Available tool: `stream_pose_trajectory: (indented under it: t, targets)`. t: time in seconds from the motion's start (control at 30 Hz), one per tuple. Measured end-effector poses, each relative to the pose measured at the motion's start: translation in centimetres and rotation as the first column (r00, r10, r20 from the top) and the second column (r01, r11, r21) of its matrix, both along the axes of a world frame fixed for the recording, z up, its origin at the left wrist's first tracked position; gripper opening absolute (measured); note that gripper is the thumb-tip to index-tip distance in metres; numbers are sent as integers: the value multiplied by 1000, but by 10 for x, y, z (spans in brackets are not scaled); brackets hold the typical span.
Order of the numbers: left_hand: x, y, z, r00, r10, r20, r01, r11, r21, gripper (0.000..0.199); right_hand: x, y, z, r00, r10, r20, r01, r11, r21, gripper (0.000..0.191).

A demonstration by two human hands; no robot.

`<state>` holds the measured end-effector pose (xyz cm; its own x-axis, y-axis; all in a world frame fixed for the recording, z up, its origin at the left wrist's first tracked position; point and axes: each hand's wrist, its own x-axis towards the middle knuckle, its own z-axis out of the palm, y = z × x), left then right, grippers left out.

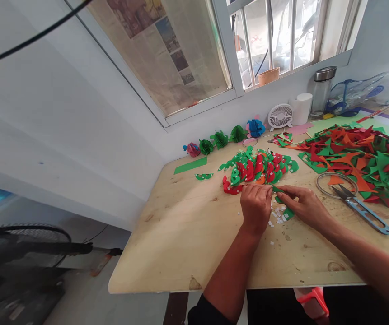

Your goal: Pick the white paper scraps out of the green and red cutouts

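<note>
A green paper piece (276,189) is pinched between the fingertips of the left hand (255,203) and the right hand (301,205); both grips are closed on it. It lies between them, about equally near to each, its visible length running roughly crosswise from one hand to the other. White paper bits (278,215) are scattered just below. Beyond the hands, red and green cutouts (258,166) are heaped on the wooden table (180,234), scissors (363,210) are laid at the right, and a small fan (280,116) is stood by the wall.

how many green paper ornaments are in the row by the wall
3. The first green ornament sits just right of the pink-and-blue ornament, the middle green ornament is next along, and the last green ornament is left of the blue ornament.
</note>
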<state>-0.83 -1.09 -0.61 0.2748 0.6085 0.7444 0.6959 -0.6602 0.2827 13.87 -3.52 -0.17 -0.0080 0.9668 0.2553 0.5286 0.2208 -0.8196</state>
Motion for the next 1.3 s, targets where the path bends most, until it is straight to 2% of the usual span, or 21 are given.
stream_pose_trajectory:
  t: [0.33,0.5,0.6,0.7,0.8,0.9,0.97,1.07,1.13,1.3]
  targets:
    - [1,0,1,995,43,-94,-38,998,50,15,0,0,-1,997,-1,80,4,999,-39,31]
    - [2,-1,1,994,59,-87,-54,997,61,15,-1,-1,2,997,12,77,-8,999,-51,33]
    - [3,-1,1,999,49,-12,-49,999,-20,13,-2,-2,2,997,10,76,-5,998,-66,33]
    - [2,-1,1,991,39,128,-17,984,-175,12,-2,-2,3,997,4,79,2,997,-74,32]
    - [2,-1,2,955,59,289,46,938,-344,10,-2,-2,4,998,10,69,-5,997,-75,31]
    - [3,0,4,868,99,487,185,846,-501,7,-1,-2,5,1000,16,14,-15,997,-73,30]
    - [3,2,6,763,144,630,328,754,-569,8,-1,-2,6,999,27,-38,-30,996,-83,30]
    - [4,4,8,581,249,775,508,634,-584,10,-1,-2,8,989,52,-135,-67,991,-113,33]
    - [4,5,10,516,298,803,551,603,-577,11,-1,-1,9,977,57,-204,-85,988,-131,35]
    - [2,3,12,530,255,809,576,593,-563,5,-1,0,14,939,23,-342,-82,984,-159,34]
